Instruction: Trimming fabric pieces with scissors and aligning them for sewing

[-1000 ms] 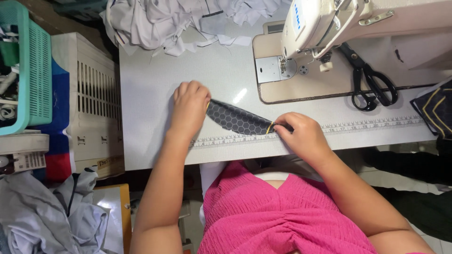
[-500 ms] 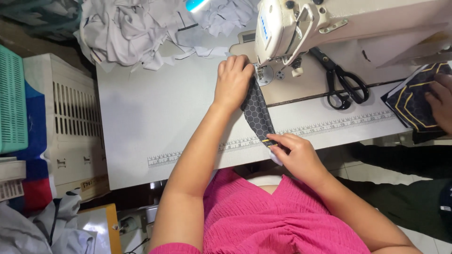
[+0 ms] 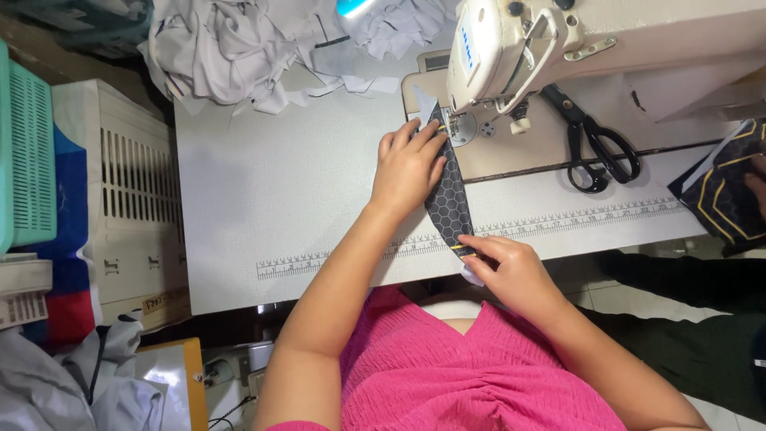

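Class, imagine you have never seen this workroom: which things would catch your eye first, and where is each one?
First, the dark honeycomb-patterned strip at the centre, stretched between the left hand near the needle and the right hand at the table's near edge. Next, the white sewing machine at top right, with black scissors lying beside it. Then the heap of pale fabric at the top left of the table.

A white worktable (image 3: 263, 183) fills the frame's centre; white slatted crates (image 3: 136, 199) and a teal basket (image 3: 32, 152) stand at left, pale tiled floor (image 3: 606, 295) lower right
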